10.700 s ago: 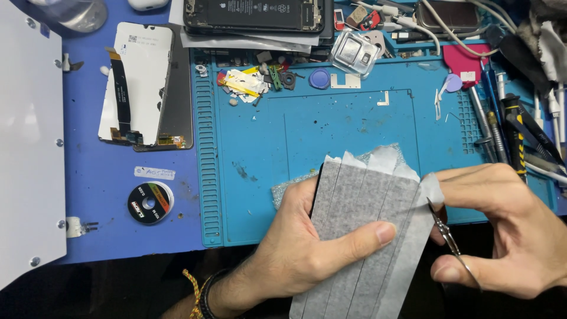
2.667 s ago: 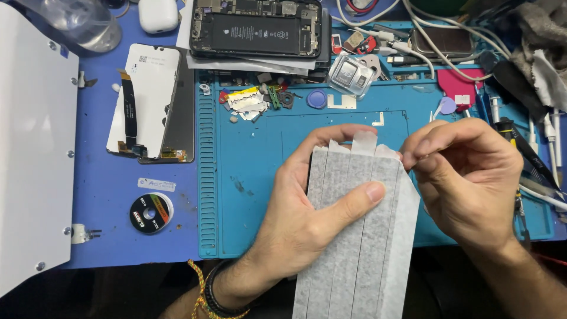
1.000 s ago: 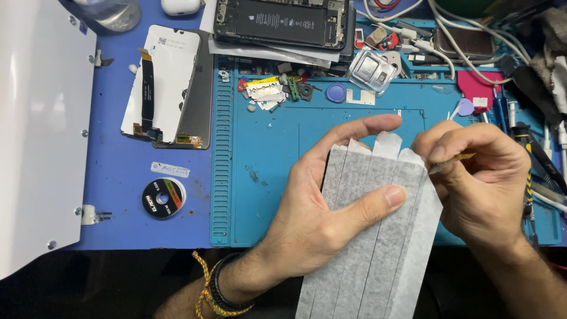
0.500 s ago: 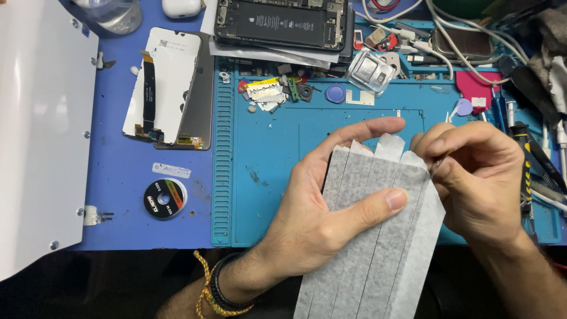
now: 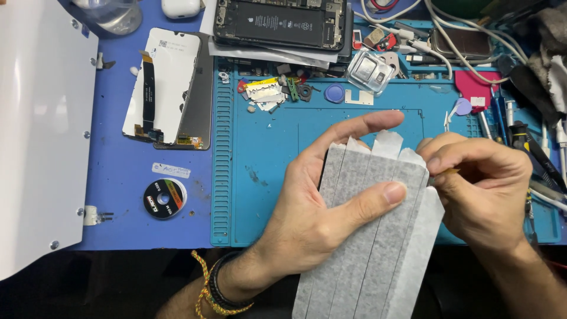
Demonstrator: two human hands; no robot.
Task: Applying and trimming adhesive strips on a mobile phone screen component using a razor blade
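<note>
My left hand (image 5: pixel 319 212) holds a flat dark panel covered by several long grey strips with white tabbed ends (image 5: pixel 369 230), thumb pressed across the strips, fingers behind. My right hand (image 5: pixel 481 189) is at the panel's upper right edge, fingers pinched together on a thin tool with a small brownish end (image 5: pixel 449 172), touching the rightmost white strip. What the tool is cannot be made out. Both hands hover over the teal work mat (image 5: pixel 266 171).
A detached phone screen with a flex cable (image 5: pixel 165 88) lies on the blue mat at left, a small round reel (image 5: pixel 165 198) below it. An opened phone (image 5: pixel 280 23) sits at the back. Small parts, cables and hand tools (image 5: pixel 525 142) crowd the back and right; a white panel (image 5: pixel 35 130) stands left.
The scissors seen in my right hand in the earliest frame are gone; it now pinches at the strips' upper right corner. Over the last second the hands barely moved.
</note>
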